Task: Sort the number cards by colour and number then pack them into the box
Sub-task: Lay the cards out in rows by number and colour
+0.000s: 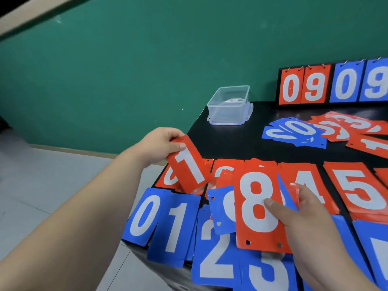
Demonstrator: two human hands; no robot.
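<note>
My left hand (159, 143) grips a red 1 card (190, 164) by its top edge, tilted above the red piles at the table's left end. My right hand (298, 215) holds a fan of cards with a red 8 card (257, 206) on top and blue cards behind it. On the black table (231, 141) a red row shows a 0, a partly hidden card, a 4 (310, 185) and a 5 (361, 190). Below it a blue row shows 0 (144, 215), 1 (176, 227), 2 (216, 257) and 3 (266, 271). A clear plastic box (230, 106) stands at the back left corner.
A loose heap of blue cards (294, 131) and red cards (352, 127) lies at the back right. Behind it stands a black flip scoreboard (331, 85) showing 09 in red and 09 in blue. The table's left edge drops to a grey tiled floor; a green wall stands behind.
</note>
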